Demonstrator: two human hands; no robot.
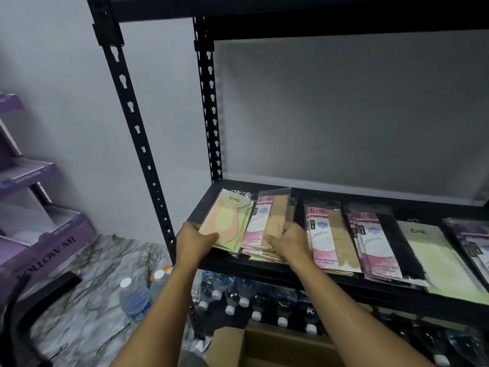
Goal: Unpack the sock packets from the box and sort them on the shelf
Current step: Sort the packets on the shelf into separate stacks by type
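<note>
On the shelf point(243, 271) lie pink-labelled beige packets point(330, 242).

Dim, cool light. Wall point(344, 115) behind the shelf point(264, 276) grey with shadow. Faint glare on packets point(321, 234) before me. Frame edges bow; corners soft.

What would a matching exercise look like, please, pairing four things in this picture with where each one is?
Things:
1. left hand
2. right hand
3. box
4. black packets

Places:
A. gripping the beige packets
B. lying on the shelf, to the right of both hands
C. gripping the green packets at the shelf's left end
D. below the shelf, at the bottom edge of the view

Pairs: 1-C, 2-A, 3-D, 4-B
</note>
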